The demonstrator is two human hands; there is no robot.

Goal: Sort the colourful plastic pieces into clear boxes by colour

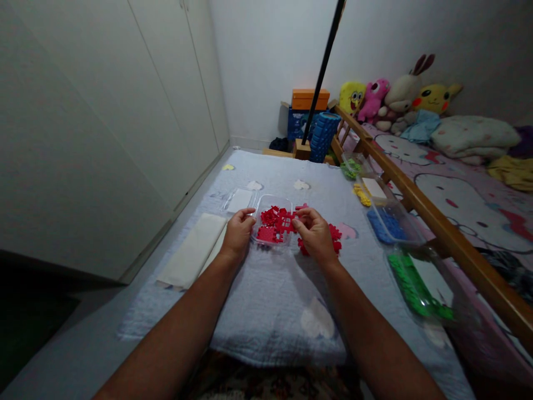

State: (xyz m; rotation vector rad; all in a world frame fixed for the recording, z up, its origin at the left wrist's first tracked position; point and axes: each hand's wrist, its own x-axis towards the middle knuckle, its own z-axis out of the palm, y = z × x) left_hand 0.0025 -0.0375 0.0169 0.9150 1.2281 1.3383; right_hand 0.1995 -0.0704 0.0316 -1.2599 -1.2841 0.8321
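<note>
A clear plastic container (272, 200) with several red plastic building pieces (268, 233) in it stands in the middle of the cloth-covered table. My left hand (238, 232) is closed on the container's left rim, thumb and fingers pinched together. Over the container's right side, my right hand (314, 233) pinches a red plastic piece (286, 223) with a window-like grid. More red pieces (335, 239) lie on the cloth beside and partly behind my right hand. A clear lid with a white label (240, 200) rests behind my left hand.
A folded cream cloth (194, 250) lies left of my forearm. Along the right edge stand clear containers of green pieces (406, 280), blue pieces (385, 225) and light green pieces (350, 168), with yellow pieces (362, 195) nearby. A wooden bed rail (437, 222) borders that side. A black pole (323, 72) rises behind.
</note>
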